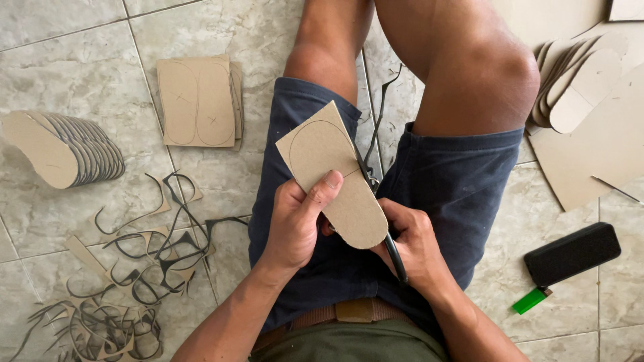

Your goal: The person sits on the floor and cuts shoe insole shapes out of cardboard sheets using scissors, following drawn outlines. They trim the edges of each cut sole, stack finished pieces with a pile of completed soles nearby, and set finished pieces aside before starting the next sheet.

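Left grip (295,221) pinches cardboard sole (335,181); right grip (412,245) works scissors (392,251)

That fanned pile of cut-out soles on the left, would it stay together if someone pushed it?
Probably not: the soles lie fanned and loose, so they'd likely slide apart on the smooth tile floor. Each looks thin, flat, light, and fairly stiff.

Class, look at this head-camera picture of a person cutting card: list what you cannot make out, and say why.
- Scissors: blades hidden behind the card piece; only a dark handle shows in the right hand.
- Left hand: fingers under the card, hidden.
- Sole stack: count too fine to tell.
- Card sheet: cut off by the right edge.
- Scraps: cut off by the bottom edge.
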The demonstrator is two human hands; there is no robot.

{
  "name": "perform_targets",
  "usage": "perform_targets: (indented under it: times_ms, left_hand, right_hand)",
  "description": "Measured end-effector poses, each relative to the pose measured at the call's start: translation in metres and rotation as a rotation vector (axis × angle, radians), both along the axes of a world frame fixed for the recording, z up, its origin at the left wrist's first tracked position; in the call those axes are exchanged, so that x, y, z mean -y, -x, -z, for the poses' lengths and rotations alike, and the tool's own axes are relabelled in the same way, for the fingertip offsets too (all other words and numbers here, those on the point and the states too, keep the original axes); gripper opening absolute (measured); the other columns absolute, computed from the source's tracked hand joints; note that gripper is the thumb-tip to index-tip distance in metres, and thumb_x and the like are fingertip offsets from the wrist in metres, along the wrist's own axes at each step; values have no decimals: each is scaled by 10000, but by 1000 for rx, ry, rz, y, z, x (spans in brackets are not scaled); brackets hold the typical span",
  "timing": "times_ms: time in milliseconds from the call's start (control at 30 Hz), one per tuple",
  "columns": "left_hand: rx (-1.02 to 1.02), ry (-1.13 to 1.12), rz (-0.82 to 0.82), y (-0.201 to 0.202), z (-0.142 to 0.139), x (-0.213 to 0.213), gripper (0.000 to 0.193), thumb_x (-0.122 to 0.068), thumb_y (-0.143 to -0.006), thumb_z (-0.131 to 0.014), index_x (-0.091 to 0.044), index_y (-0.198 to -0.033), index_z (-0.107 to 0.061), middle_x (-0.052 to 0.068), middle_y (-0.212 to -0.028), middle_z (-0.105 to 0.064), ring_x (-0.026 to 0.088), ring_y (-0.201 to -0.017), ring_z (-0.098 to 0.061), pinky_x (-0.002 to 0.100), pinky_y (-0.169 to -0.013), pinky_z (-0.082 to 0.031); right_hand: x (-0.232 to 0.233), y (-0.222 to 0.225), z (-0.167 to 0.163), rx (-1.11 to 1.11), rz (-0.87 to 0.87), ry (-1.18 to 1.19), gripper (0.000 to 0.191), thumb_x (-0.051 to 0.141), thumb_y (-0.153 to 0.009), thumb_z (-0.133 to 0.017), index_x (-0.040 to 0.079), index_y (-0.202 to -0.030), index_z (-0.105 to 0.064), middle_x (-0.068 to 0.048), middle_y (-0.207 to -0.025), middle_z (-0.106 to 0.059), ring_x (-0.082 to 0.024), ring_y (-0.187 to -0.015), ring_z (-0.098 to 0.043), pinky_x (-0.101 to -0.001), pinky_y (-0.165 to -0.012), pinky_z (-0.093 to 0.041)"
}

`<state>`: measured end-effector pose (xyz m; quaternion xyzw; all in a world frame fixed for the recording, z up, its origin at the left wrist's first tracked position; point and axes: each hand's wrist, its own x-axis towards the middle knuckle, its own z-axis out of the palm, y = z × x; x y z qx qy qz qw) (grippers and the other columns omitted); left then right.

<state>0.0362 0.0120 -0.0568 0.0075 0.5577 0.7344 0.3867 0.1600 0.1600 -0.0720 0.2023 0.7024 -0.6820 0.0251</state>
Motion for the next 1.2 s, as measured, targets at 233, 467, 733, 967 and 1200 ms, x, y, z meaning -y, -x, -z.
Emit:
perform_targets:
  times_ms: [233,467,733,967,1200]
  left_hand:
    - [6,3,6,-1,-2,1,281,-299,-995,-672,-41,-888,-709,-7,-703,-634,44,-563,-528,222,-481,-400]
    - [33,22,3,-1,-5,-1,289,-313,-989,-667,-46,-890,-715,-12,-695,-634,41,-552,-524,218,-472,-390]
    - [26,-1,8,-1,-4,0,289,-298,-1003,-665,-41,-879,-708,-12,-692,-628,42,-549,-512,222,-473,-384]
    - [-56,-10,1,3,-10,0,268,-289,-1014,-671,-24,-975,-690,2,-760,-654,52,-595,-550,222,-502,-419]
    - [-146,-18,48,14,-27,1,317,-324,-1032,-662,-20,-1124,-659,0,-820,-665,44,-641,-567,210,-537,-451]
  right_hand:
    - [0,0,1,18,7,-11,205,76,-828,-766,-19,-991,-686,-27,-775,-712,-43,-734,-615,-240,-640,-530]
    - [0,-1,2,22,6,-17,185,66,-835,-758,-18,-984,-689,-25,-771,-709,-39,-740,-609,-240,-635,-525]
    - [0,0,3,4,6,2,201,64,-831,-759,-25,-995,-684,-24,-775,-704,-41,-741,-612,-242,-638,-526]
    - [-2,-4,-1,22,14,-13,196,111,-839,-763,-22,-967,-698,-22,-756,-707,-46,-720,-616,-241,-626,-520]
    - [-4,-8,-9,-15,42,-71,255,108,-813,-741,-21,-1033,-722,-11,-774,-724,-37,-734,-619,-236,-645,-529]
